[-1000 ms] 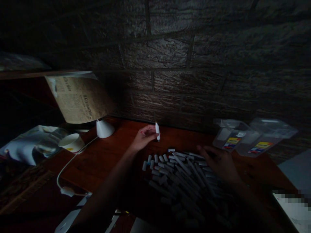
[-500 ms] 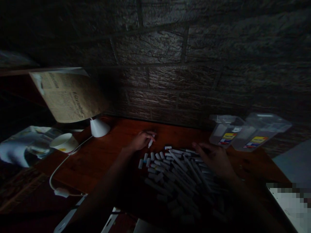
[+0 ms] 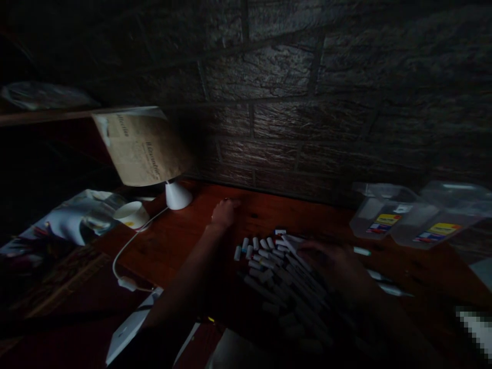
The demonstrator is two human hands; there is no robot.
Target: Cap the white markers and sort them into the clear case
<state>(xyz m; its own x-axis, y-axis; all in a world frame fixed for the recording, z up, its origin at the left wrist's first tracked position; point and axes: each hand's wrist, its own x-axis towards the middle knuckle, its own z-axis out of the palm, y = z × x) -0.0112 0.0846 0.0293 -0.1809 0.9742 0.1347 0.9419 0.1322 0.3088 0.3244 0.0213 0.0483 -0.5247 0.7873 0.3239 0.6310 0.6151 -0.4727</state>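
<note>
My left hand (image 3: 225, 211) is at the back of the wooden table, right of the lamp base. Its fingers look curled, but dimness and blur hide what they hold, if anything. My right hand (image 3: 330, 259) reaches over a pile of white pens and caps. Its fingertips pinch at a white marker (image 3: 294, 249) lying slantwise on top of the pile. Several short white caps (image 3: 255, 243) stand or lie in a loose row along the pile's left and far edge. The near part of the pile is lost in shadow.
Two clear plastic cases (image 3: 374, 218) stand at the back right. Loose markers (image 3: 394, 290) lie right of my right hand. At left are a lamp (image 3: 144, 148) with a printed shade, a white cup (image 3: 131, 215) and a cable (image 3: 122, 251). A dark brick wall (image 3: 269, 118) rises behind.
My left hand has moved back toward the wall; the white piece it held no longer shows. My right hand has come left and down onto the pile. The view has turned left.
</note>
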